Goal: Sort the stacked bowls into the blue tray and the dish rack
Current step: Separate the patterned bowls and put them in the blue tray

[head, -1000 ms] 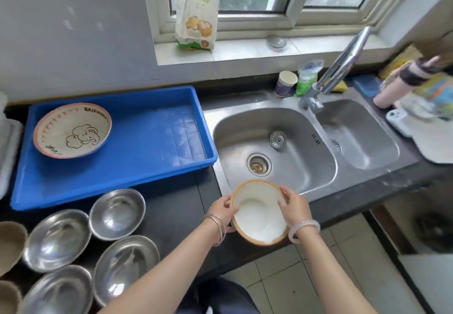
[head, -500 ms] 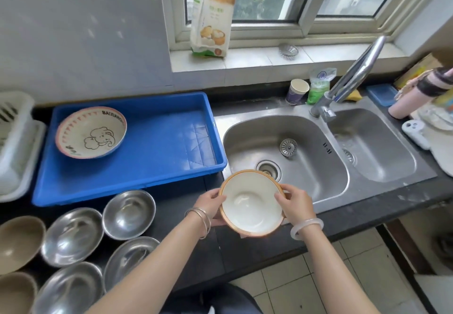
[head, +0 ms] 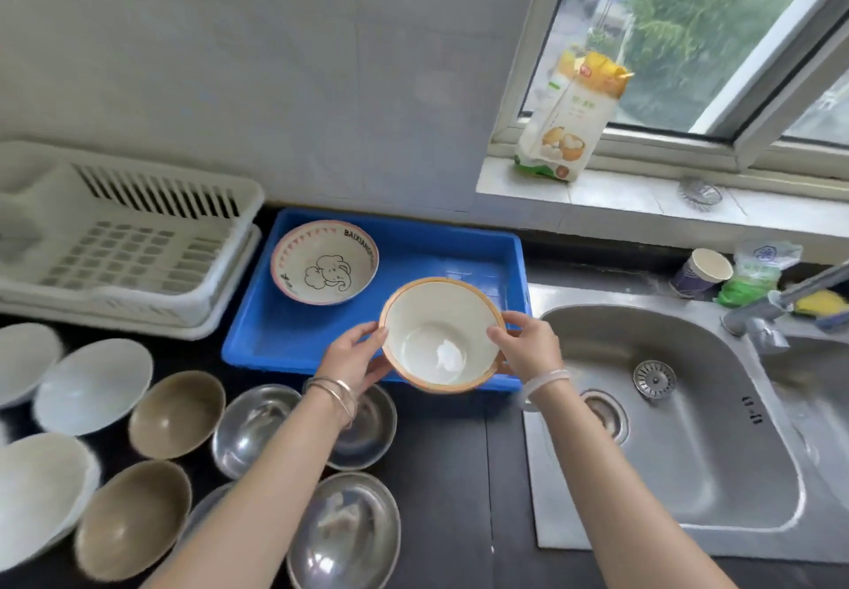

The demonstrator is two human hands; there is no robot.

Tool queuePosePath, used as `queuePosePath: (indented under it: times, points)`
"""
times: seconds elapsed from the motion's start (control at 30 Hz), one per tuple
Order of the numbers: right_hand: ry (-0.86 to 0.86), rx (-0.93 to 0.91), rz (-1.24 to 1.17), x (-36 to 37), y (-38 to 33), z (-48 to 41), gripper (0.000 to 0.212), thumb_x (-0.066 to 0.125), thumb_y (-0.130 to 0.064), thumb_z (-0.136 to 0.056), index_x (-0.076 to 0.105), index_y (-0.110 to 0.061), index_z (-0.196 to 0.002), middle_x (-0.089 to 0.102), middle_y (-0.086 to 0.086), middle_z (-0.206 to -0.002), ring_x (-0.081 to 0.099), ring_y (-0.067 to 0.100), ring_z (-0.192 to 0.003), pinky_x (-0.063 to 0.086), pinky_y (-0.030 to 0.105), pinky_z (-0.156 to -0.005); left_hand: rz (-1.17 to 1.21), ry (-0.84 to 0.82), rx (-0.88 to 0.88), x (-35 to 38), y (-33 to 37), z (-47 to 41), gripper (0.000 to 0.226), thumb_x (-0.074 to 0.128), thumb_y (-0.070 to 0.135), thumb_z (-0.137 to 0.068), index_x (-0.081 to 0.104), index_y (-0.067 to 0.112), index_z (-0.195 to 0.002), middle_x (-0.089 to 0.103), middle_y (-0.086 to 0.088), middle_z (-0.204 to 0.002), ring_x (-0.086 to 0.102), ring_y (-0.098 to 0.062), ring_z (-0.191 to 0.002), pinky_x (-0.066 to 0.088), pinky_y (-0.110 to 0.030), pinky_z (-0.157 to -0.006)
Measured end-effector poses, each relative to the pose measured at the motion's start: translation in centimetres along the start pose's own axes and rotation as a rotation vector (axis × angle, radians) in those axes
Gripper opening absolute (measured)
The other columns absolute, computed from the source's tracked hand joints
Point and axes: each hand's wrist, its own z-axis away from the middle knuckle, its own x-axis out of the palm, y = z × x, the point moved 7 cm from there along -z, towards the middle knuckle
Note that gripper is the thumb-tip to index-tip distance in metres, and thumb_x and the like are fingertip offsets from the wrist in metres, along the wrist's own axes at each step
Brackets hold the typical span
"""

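I hold a white bowl with an orange rim (head: 438,336) between both hands, above the front right corner of the blue tray (head: 413,244). My left hand (head: 356,356) grips its left edge and my right hand (head: 528,345) grips its right edge. An elephant-print bowl (head: 324,262) lies in the tray's back left part. The white dish rack (head: 124,239) stands left of the tray with nothing in it. On the dark counter at the lower left sit several steel bowls (head: 252,427), two brown bowls (head: 177,411) and white bowls (head: 92,386).
A double steel sink (head: 666,427) with a faucet (head: 790,299) is on the right. A paper cup (head: 700,273) and packets stand behind it. A flour bag (head: 569,115) leans on the windowsill. The wall rises behind the rack and tray.
Both hands have carried the orange-rimmed bowl from the sink's front edge leftward and away from me, over the blue tray. The view has swung left, showing the dish rack and more bowls.
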Motion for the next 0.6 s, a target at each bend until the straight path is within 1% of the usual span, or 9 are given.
queuePosePath:
  times: [0.07,0.13,0.2,0.27,0.33,0.37,0.47,0.53,0.6]
  points:
    - [-0.049,-0.014,-0.039,3.0,-2.2,-1.2,0.024,0.060,-0.014,-0.085,0.066,-0.014,-0.108,0.066,-0.004,-0.077,0.062,0.011,-0.059,0.054,0.021,-0.047,0.051,0.048,0.055,-1.9,1.7,-1.1,0.026,0.049,0.009,-0.093,0.056,0.008,-0.118,0.060,-0.006,-0.097,0.058,-0.015,-0.076,0.056,-0.014,-0.054]
    - [-0.079,-0.031,-0.057,5.8,-4.2,-2.5,0.024,0.059,-0.013,-0.084,0.067,-0.014,-0.107,0.065,-0.003,-0.076,0.062,0.010,-0.057,0.053,0.020,-0.045,0.072,0.103,0.100,-3.9,3.2,-2.3,0.027,0.048,0.006,-0.093,0.058,0.006,-0.119,0.060,-0.007,-0.098,0.059,-0.018,-0.084,0.055,-0.013,-0.057]
    - [-0.103,-0.042,-0.062,8.4,-6.1,-3.8,0.023,0.060,-0.014,-0.084,0.068,-0.013,-0.106,0.064,-0.005,-0.075,0.062,0.011,-0.057,0.057,0.024,-0.050,0.084,0.162,0.126,-5.8,4.6,-3.9,0.029,0.047,0.005,-0.093,0.057,0.005,-0.121,0.061,-0.007,-0.100,0.057,-0.022,-0.093,0.056,-0.015,-0.059]
    - [-0.119,-0.043,-0.060,10.7,-7.7,-5.2,0.023,0.060,-0.015,-0.083,0.069,-0.010,-0.103,0.066,-0.002,-0.076,0.061,0.013,-0.057,0.060,0.032,-0.059,0.086,0.213,0.137,-7.4,5.8,-5.5,0.033,0.046,0.006,-0.094,0.053,0.005,-0.127,0.059,-0.011,-0.111,0.055,-0.024,-0.099,0.056,-0.024,-0.071]
    - [-0.115,-0.052,-0.051,12.6,-9.1,-6.7,0.023,0.060,-0.015,-0.081,0.071,-0.010,-0.100,0.066,-0.003,-0.073,0.060,0.013,-0.057,0.061,0.037,-0.065,0.096,0.251,0.141,-8.7,6.8,-7.3,0.037,0.046,0.006,-0.094,0.049,0.006,-0.131,0.056,-0.015,-0.123,0.055,-0.025,-0.101,0.053,-0.033,-0.082]
    - [-0.106,-0.060,-0.035,13.5,-9.8,-7.5,0.020,0.059,-0.015,-0.081,0.071,-0.010,-0.095,0.066,-0.004,-0.071,0.061,0.014,-0.057,0.061,0.039,-0.068,0.092,0.261,0.146,-9.2,7.2,-8.3,0.037,0.045,0.006,-0.095,0.049,0.006,-0.131,0.055,-0.016,-0.127,0.055,-0.027,-0.104,0.050,-0.035,-0.086]
    - [-0.083,-0.089,0.035,15.8,-11.4,-9.4,0.017,0.056,-0.017,-0.081,0.072,-0.016,-0.088,0.069,0.004,-0.074,0.067,0.026,-0.073,0.059,0.044,-0.076,0.077,0.279,0.152,-10.3,8.1,-11.2,0.038,0.044,0.005,-0.095,0.049,0.005,-0.132,0.051,-0.019,-0.135,0.052,-0.035,-0.119,0.047,-0.041,-0.096]
    - [-0.087,-0.089,0.070,17.2,-11.7,-10.5,0.020,0.053,-0.015,-0.081,0.072,-0.015,-0.089,0.067,0.007,-0.075,0.067,0.030,-0.079,0.058,0.046,-0.078,0.066,0.285,0.161,-10.9,8.4,-12.9,0.037,0.044,0.005,-0.095,0.050,0.006,-0.131,0.051,-0.017,-0.136,0.051,-0.035,-0.121,0.047,-0.042,-0.097]
    - [-0.096,-0.064,0.083,18.3,-11.5,-11.5,0.025,0.050,-0.012,-0.081,0.071,-0.016,-0.094,0.066,0.004,-0.076,0.066,0.030,-0.082,0.057,0.045,-0.081,0.041,0.295,0.169,-11.3,8.5,-14.4,0.037,0.043,0.003,-0.094,0.052,0.007,-0.129,0.053,-0.015,-0.134,0.053,-0.031,-0.113,0.048,-0.041,-0.095]
